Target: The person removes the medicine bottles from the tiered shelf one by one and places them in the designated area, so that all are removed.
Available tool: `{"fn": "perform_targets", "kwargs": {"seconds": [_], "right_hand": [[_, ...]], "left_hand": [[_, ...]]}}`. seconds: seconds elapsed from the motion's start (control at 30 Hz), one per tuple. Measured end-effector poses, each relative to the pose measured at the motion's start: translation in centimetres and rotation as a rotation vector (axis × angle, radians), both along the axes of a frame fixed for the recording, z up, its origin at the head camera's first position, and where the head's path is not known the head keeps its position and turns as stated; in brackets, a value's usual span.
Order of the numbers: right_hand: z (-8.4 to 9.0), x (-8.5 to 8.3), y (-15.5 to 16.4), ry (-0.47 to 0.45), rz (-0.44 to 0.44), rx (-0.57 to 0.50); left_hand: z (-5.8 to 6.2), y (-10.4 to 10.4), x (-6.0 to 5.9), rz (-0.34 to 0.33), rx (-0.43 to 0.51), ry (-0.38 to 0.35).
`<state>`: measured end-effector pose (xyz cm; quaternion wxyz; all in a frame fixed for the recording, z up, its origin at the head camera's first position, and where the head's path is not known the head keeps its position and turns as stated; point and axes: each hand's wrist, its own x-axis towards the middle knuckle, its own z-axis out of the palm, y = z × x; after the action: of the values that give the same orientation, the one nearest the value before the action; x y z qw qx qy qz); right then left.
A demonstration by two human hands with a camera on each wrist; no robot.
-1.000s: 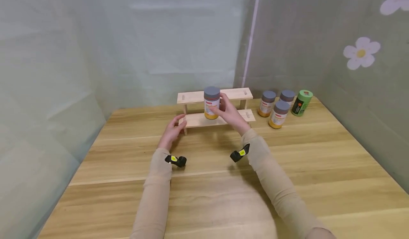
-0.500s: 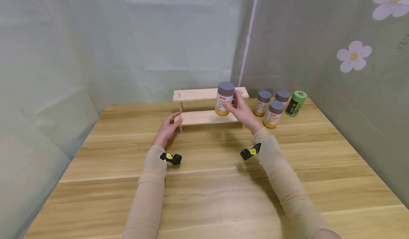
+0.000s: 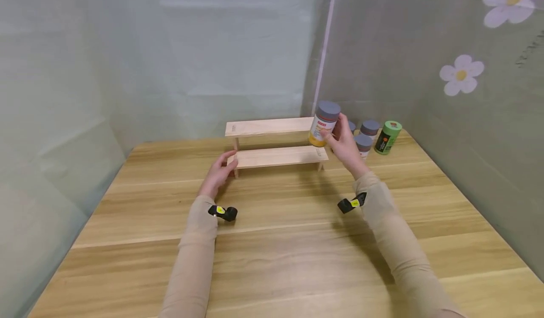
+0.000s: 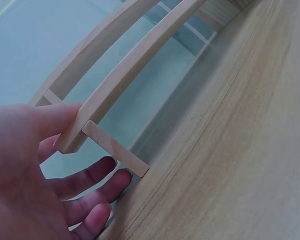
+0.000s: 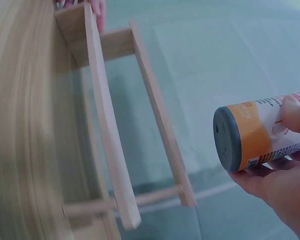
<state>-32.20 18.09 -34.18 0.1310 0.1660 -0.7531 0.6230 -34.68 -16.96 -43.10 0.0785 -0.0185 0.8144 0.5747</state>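
A supplement jar (image 3: 324,124) with a grey lid and a white-and-orange label is gripped by my right hand (image 3: 346,143). It hangs slightly tilted in the air before the right end of the two-step wooden rack (image 3: 276,157). The right wrist view shows the dark base of the jar (image 5: 227,140), with thumb and fingers around its side. My left hand (image 3: 218,171) holds the left end of the rack's lower board. In the left wrist view the thumb lies on that board (image 4: 125,70) and a finger goes behind it, while the other fingers spread near the leg (image 4: 115,148).
Several like jars (image 3: 369,128) stand at the table's back right, partly hidden behind my right hand. Beside them is a green canister (image 3: 388,137). Cloth walls (image 3: 238,48) rise behind and at both sides of the wooden table (image 3: 272,261).
My right hand has carried the jar rightward and a little upward, from the middle of the rack to its right end. The left hand stays at the rack's left end. The head view has shifted slightly.
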Motion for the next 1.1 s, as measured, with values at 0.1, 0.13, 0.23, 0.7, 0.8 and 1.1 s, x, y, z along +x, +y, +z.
{"fn": "perform_targets", "kwargs": {"seconds": [0.1,0.13,0.23,0.7,0.8,1.1], "right_hand": [[0.3,0.3,1.3,-0.004,-0.025,0.001],[0.5,0.4,1.7,-0.003,-0.035,0.005],[0.8,0.7,3.1,-0.010,-0.062,0.026],[1.1,1.9,8.2,0.022,-0.130,0.014],[0.9,2.0,9.1,0.022,-0.127,0.005],[0.4,2.2,11.2,0.043,-0.178,-0.024]], "left_hand": [[0.2,-0.1,0.2,-0.003,-0.003,-0.007],[0.2,-0.2,0.2,-0.005,-0.005,-0.007],[0.1,-0.2,0.2,-0.009,-0.008,0.002],[-0.3,-0.6,-0.4,-0.020,0.008,0.064],[-0.4,-0.7,-0.4,-0.021,0.001,0.058],[-0.2,-0.9,-0.3,-0.017,0.007,0.050]]}}
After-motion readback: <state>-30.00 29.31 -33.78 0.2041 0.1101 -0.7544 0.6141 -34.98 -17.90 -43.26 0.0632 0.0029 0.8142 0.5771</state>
